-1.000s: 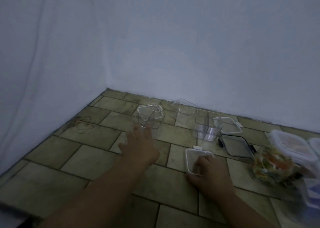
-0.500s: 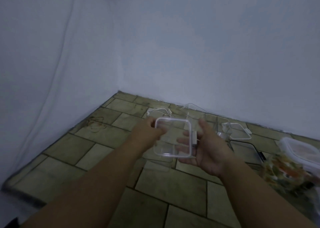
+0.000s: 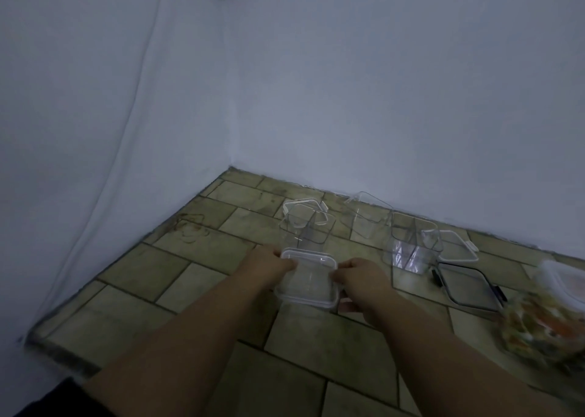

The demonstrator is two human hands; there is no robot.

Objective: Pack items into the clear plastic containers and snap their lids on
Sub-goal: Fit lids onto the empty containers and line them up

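While the left hand (image 3: 272,263) and right hand (image 3: 361,280) grip its two sides, the container (image 3: 308,282) sits between them, lid (image 3: 304,301) up, over the floor (image 3: 177,271).
Each hand's fingers curl round the white rim, one at each side edge. The top faces up, tipped slightly toward the person; it looks nearly square, so its long axis is not plain. Whether it touches the floor I cannot tell. Beyond stand a tall tub (image 3: 305,231) and a second tub (image 3: 411,248); a dark lid (image 3: 468,285) and a bag (image 3: 538,321) lie right.
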